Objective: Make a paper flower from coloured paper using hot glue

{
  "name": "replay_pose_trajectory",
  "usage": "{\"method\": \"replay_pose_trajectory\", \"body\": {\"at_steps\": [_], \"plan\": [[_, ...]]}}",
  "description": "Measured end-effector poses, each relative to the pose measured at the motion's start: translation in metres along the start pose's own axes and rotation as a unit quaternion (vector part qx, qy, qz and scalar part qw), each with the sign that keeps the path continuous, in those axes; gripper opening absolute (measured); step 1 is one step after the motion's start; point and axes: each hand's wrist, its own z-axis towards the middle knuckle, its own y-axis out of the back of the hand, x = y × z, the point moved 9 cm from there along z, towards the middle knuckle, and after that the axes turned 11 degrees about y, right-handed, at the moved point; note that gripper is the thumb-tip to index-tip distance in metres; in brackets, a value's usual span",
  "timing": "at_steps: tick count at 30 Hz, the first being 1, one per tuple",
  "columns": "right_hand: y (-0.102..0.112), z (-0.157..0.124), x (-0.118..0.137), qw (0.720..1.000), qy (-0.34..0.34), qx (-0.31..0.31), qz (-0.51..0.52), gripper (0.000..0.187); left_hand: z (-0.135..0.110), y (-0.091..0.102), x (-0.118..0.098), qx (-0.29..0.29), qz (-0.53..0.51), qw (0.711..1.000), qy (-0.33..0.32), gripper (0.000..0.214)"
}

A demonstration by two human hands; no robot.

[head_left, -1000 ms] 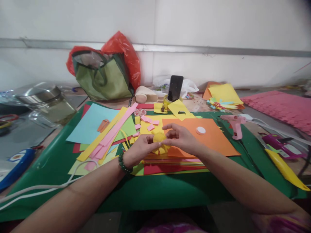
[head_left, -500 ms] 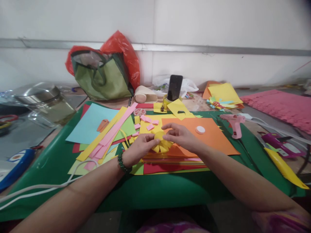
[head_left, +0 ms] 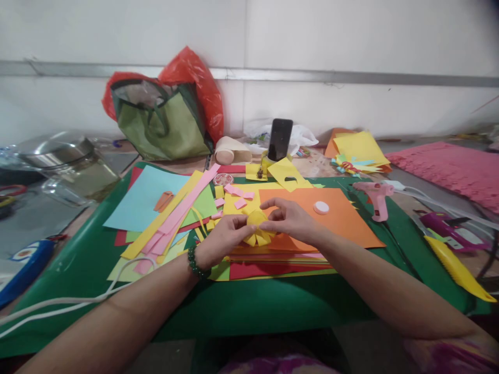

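A yellow paper flower (head_left: 257, 236) with separate petals is held between my hands, over a stack of coloured paper. My left hand (head_left: 228, 232) pinches its left side between thumb and fingers, and a green bead bracelet (head_left: 197, 264) circles that wrist. From the other side my right hand (head_left: 290, 221) reaches in with bent fingers, its thumb pressed on the flower. Small pink paper pieces (head_left: 240, 203) lie just beyond the flower on a yellow sheet. An orange sheet (head_left: 343, 223) tops the stack to the right, with a white round disc (head_left: 321, 208) on it.
A pink glue gun (head_left: 377, 197) stands at the right, near a yellow-handled cutter (head_left: 456, 265). Paper strips and a blue sheet (head_left: 136, 200) spread leftward. A white cable (head_left: 74, 301) crosses the green mat (head_left: 241, 306). A phone (head_left: 280, 139), green bag (head_left: 163, 124) and glass jug (head_left: 78, 166) stand behind.
My hands stay almost in place around the yellow paper flower. The view has shifted very slightly; nothing else visibly moves.
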Motion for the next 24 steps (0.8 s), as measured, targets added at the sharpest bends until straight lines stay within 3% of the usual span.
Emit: {"method": "replay_pose_trajectory", "body": {"at_steps": [24], "plan": [[0.003,0.003,-0.002,0.999,0.027,-0.026,0.000,0.037,-0.005,-0.002,-0.010,-0.016,0.048,0.998,-0.028,0.034]]}}
